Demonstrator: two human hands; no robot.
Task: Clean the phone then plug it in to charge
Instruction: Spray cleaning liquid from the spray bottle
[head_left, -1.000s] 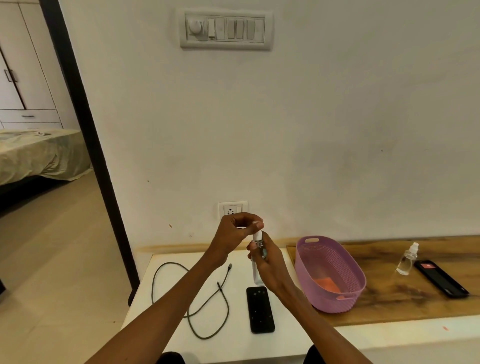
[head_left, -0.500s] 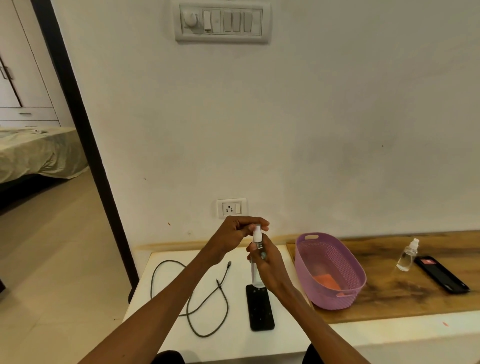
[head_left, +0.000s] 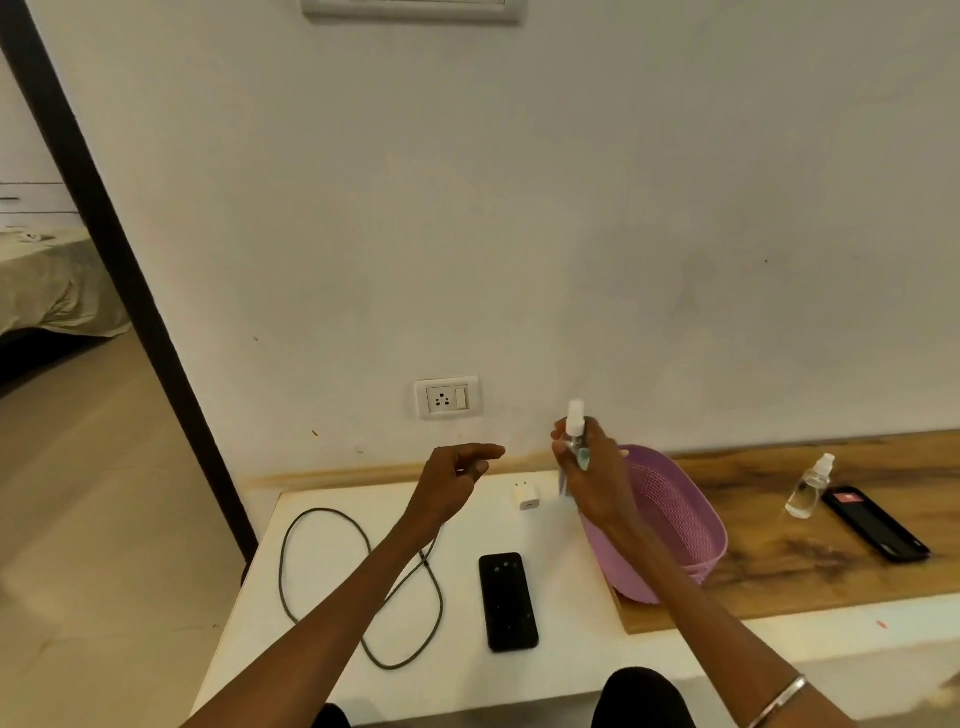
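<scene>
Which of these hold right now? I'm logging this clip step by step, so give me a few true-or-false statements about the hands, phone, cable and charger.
1. The right hand holds a spray bottle. True.
2. The left hand grips the cable. False: it holds nothing.
3. The phone lies flat on the white table. True.
4. The charger sits in the wall socket. False: it lies on the table.
5. The basket is green. False: purple.

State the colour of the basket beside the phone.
The basket is light purple, with a perforated wall; the head view shows it.
</scene>
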